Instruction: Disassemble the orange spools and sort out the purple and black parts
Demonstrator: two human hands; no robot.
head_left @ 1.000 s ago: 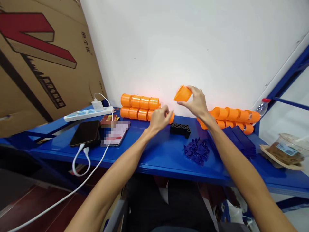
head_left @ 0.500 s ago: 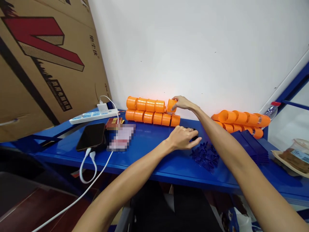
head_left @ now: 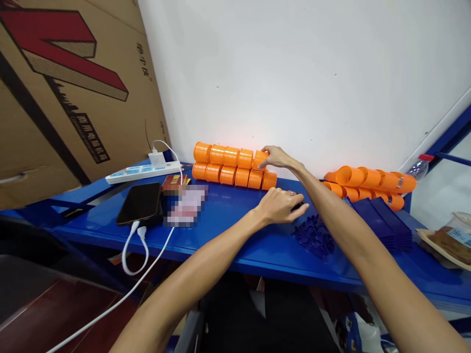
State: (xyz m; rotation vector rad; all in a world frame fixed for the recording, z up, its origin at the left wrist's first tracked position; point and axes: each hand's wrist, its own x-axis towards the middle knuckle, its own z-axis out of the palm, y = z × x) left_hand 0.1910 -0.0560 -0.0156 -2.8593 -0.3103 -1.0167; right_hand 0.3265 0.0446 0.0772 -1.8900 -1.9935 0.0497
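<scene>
My right hand (head_left: 276,157) reaches to the back of the blue shelf (head_left: 228,230) and grips an orange cup (head_left: 260,160) at the right end of the upper row of orange cups (head_left: 226,156), which lie on their sides against the white wall. A lower row of orange cups (head_left: 235,175) lies beneath. My left hand (head_left: 281,205) rests palm down on the shelf, fingers together over a black block that is almost wholly hidden. A pile of small dark blue clips (head_left: 312,235) lies just right of it.
More nested orange cups (head_left: 368,182) lie at the right, beside stacked blue plates (head_left: 382,220). A phone (head_left: 142,203) on a white cable, a power strip (head_left: 142,171) and a blurred card sit at the left. A cardboard box (head_left: 66,83) leans at far left. A plastic bottle and food container stand at far right.
My right hand carried the orange cup from mid-air leftward onto the end of the upper row. My left hand moved right, from the cup rows onto the black block.
</scene>
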